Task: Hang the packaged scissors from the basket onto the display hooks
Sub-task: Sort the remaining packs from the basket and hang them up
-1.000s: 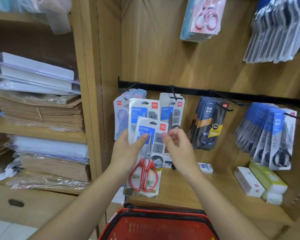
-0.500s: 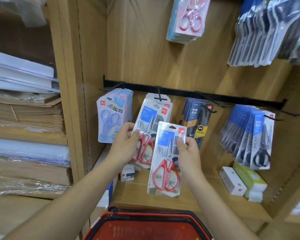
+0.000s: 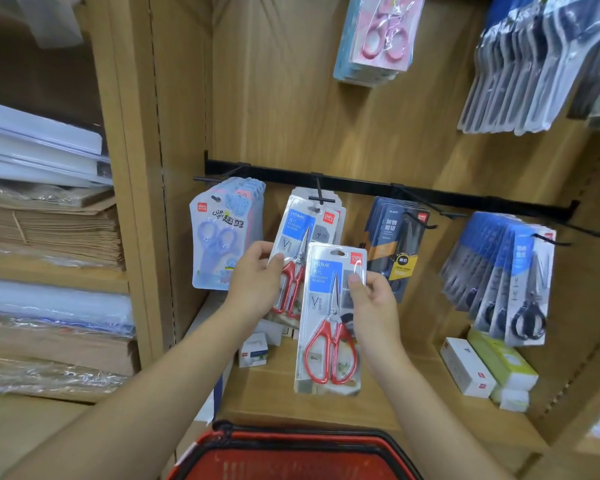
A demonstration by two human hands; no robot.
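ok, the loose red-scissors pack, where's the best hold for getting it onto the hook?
Pinch the card of the red-scissors pack on its right edge, below the hang hole, coming from the right as the right hand does. It hangs upright, and that hold leaves the hole clear for the hook. The left hand grips the hung pack.

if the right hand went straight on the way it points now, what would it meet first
Likely the hanging red-scissors packs on the middle hook, with the held pack in the right hand touching them first; depth is unclear.
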